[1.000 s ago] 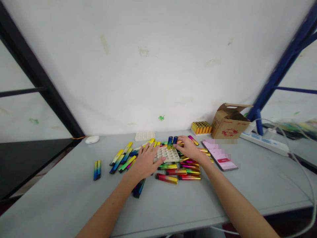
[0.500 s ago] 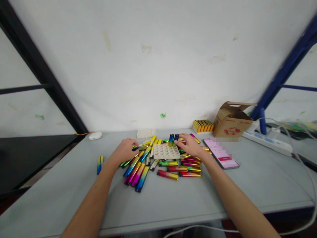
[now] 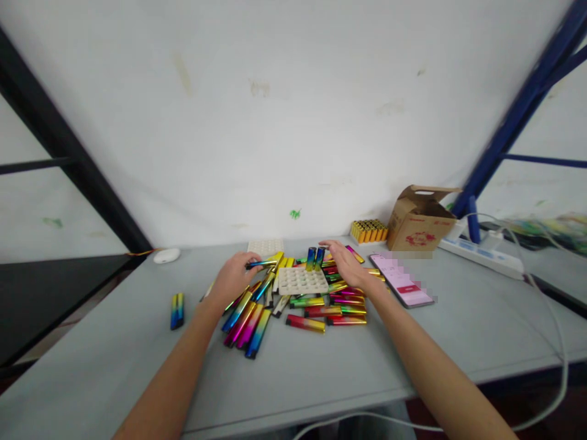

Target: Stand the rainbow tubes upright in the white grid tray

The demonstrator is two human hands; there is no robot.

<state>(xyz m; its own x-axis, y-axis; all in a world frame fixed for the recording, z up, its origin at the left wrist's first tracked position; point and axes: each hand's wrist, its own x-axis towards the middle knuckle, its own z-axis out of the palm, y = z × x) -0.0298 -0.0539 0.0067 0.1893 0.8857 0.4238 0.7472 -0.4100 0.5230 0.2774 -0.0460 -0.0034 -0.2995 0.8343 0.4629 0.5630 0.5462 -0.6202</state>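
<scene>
My left hand pinches a blue-and-yellow metallic lighter, held roughly level over the left side of a loose pile. A pale tray with rows of round holes rests amid the pile. Two blue-and-yellow lighters stand upright at its back right. Beside them, my right hand has its fingers stretched out, fingertips close to the upright pair; whether they touch is unclear. Around the tray lie several shiny lighters in pink and blue, green and red-and-yellow.
Another pale holed tray lies near the wall. At back right are a block of orange cylinders, an open cardboard box, a phone and a power strip. Two lighters and a white case lie left.
My left hand has lifted a blue-and-yellow lighter from the pile. My right fingers have loosened from the upright lighters and straightened. The view has shifted slightly right.
</scene>
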